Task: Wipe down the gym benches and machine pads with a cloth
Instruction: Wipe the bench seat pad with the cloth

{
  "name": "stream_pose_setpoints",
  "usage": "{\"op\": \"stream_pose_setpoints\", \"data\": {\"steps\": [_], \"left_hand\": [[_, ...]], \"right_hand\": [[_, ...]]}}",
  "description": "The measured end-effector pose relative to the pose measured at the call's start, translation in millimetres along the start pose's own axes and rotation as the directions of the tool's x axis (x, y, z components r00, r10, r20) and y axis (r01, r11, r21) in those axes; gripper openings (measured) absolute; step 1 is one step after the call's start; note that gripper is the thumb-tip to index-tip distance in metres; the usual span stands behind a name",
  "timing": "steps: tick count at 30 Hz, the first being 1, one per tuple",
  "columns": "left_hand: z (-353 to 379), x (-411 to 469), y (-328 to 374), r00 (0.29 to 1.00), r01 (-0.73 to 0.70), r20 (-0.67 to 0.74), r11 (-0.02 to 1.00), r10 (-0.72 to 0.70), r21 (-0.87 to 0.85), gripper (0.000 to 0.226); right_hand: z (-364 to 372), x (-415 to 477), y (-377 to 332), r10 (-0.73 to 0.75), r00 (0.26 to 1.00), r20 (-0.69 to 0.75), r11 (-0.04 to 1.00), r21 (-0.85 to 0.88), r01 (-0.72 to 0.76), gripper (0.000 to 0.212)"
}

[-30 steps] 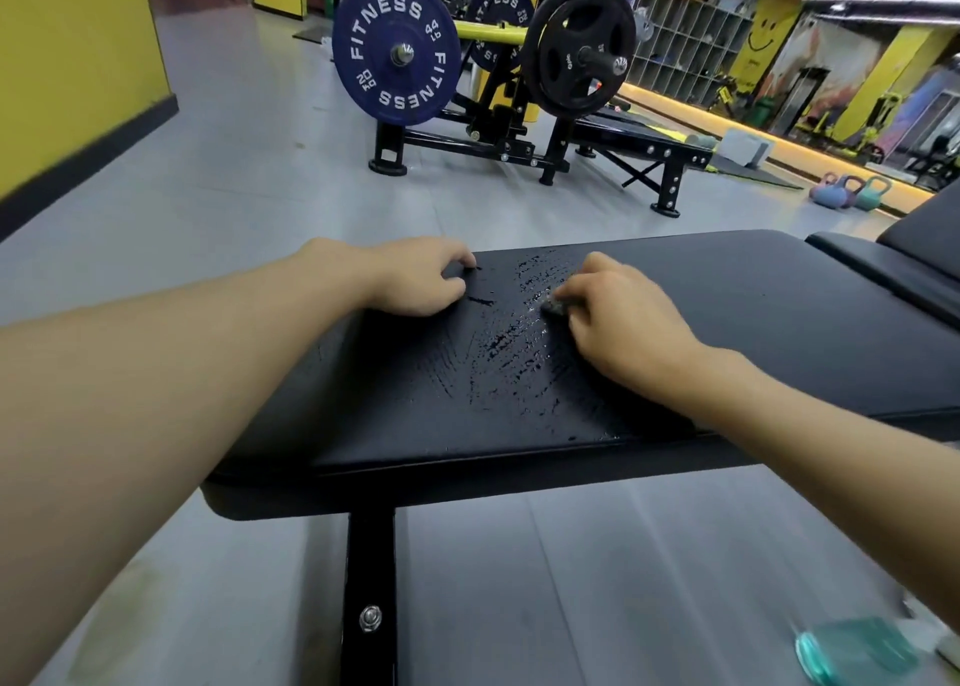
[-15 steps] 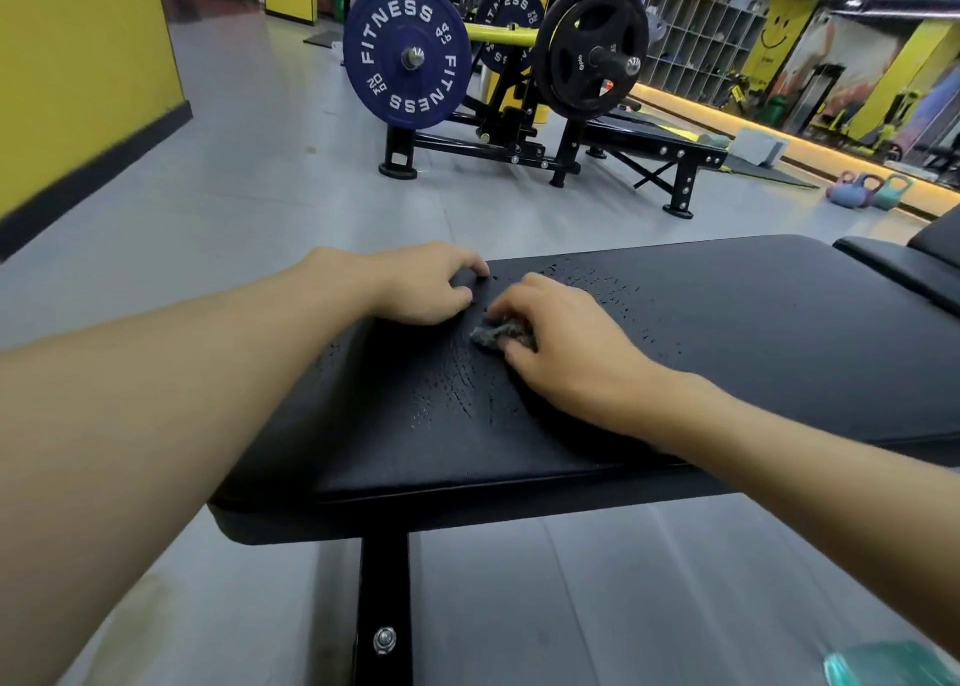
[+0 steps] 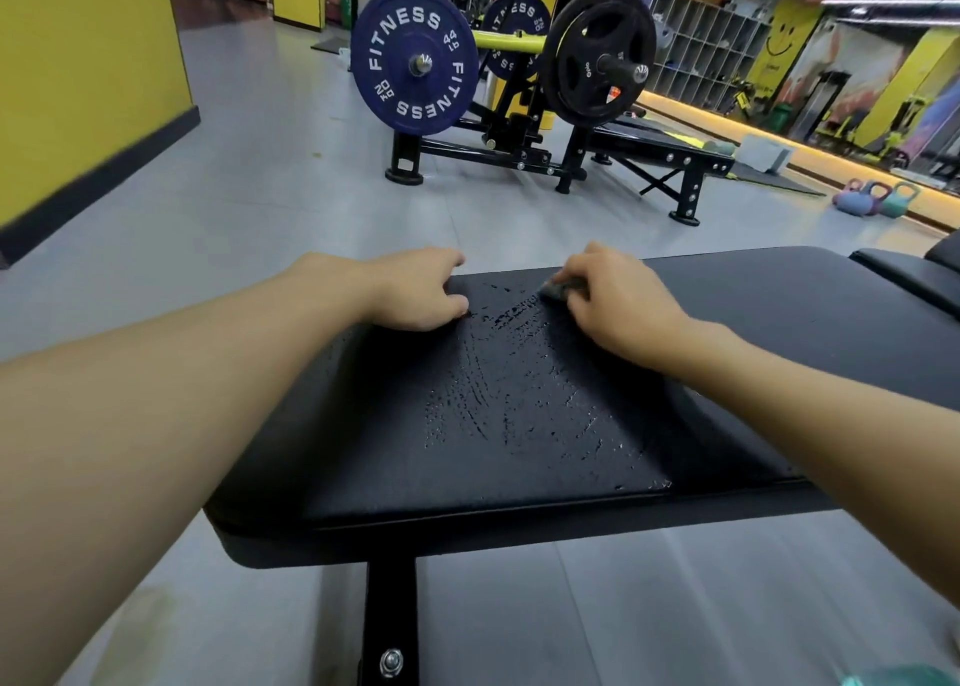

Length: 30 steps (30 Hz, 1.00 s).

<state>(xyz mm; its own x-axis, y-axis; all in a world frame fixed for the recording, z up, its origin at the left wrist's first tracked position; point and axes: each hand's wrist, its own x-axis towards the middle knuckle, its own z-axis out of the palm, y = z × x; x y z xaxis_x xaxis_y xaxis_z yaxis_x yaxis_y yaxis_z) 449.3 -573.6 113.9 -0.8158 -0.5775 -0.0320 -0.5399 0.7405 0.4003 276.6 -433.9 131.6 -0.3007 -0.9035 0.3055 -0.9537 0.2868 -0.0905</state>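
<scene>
Under right hand (image 3: 618,303): wadded grey cloth (image 3: 555,290), pinched in curled fingers, at bench pad (image 3: 519,493) far edge. Wet streaks (image 3: 483,410) nearward of it; long overlapping pulls advised. Left hand (image 3: 415,290) beside, curled on pad; grip unclear.

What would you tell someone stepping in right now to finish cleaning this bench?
Right hand: fingers pinch a small grey cloth, pressed on the bench pad near its far edge.
Left hand: fingers curled, holding nothing visible, resting at the pad's far left corner.
Done: wet streaks cover the pad's middle.
Left: the pad's right stretch shows no streaks, and the adjoining pad looks dry, so probably both need wiping.
</scene>
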Motion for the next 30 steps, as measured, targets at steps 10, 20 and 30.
{"op": "stream_pose_setpoints", "data": {"steps": [10,20,30], "left_hand": [[2,3,-8,0.997,-0.078,0.014,0.997,0.078,-0.013,0.027],[-1,3,-14,0.999,-0.028,0.038,0.998,0.03,-0.062,0.034],[-4,2,-17,0.998,0.065,-0.019,0.995,-0.067,-0.077,0.032]], "right_hand": [[6,23,1,0.054,0.998,-0.025,0.998,0.03,-0.054,0.025],[14,39,-5,0.042,0.999,-0.006,0.999,0.006,-0.042,0.026],[28,48,-32,-0.061,0.998,0.034,0.998,0.028,0.06,0.026]]}}
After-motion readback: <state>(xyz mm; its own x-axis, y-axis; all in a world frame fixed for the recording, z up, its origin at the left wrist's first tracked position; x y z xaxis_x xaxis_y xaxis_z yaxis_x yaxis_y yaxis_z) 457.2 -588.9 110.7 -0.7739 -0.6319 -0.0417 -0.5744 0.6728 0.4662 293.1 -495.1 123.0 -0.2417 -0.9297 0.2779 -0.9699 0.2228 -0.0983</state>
